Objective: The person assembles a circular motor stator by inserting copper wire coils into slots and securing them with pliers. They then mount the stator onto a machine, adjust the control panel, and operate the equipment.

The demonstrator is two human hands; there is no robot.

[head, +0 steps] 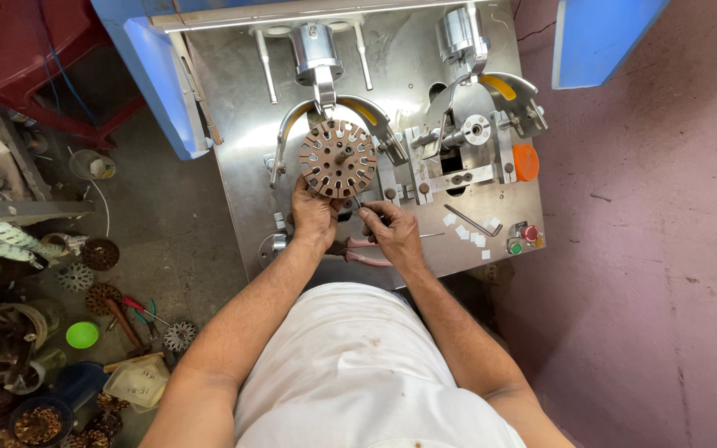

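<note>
your left hand (313, 214) grips the near edge of the round slotted brown core (338, 158), fingers curled onto its rim; the core sits on the steel machine plate (238, 124), under the far chrome cylinder (315, 48). your right hand (392, 232) is just right of it, fingers pinched shut on a thin dark tool (355, 201) whose tip points at the core's near side. pink-handled pliers (360, 255) lie beneath your wrists. on the right, an orange cap (525, 162) and small white tabs (468, 235).
</note>
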